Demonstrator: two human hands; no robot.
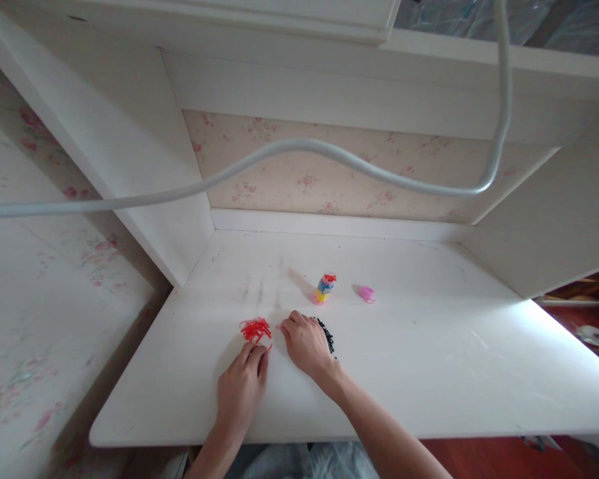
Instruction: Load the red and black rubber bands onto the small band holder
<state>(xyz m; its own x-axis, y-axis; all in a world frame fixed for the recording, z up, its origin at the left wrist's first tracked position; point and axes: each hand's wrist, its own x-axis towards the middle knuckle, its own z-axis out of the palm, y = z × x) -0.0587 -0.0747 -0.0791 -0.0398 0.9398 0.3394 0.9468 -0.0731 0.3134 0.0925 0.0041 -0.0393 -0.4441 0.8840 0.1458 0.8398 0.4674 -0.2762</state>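
My left hand (243,381) rests on the white desk, its fingers closed at the near edge of a pile of red bands (255,328), with a red strand by the fingertips. My right hand (304,340) is closed too, a small bit of red showing at its fingertips. Partly hidden behind the right hand is a pile of black bands (326,334). Beyond the hands stands a small clear container (324,288) with red, blue and yellow contents. A pink piece (367,293) lies to its right.
The white desk (429,359) has side panels at left and right and a shelf overhead. A pale cable (299,145) crosses the view above the desk. Floral wallpaper (304,183) covers the wall behind.
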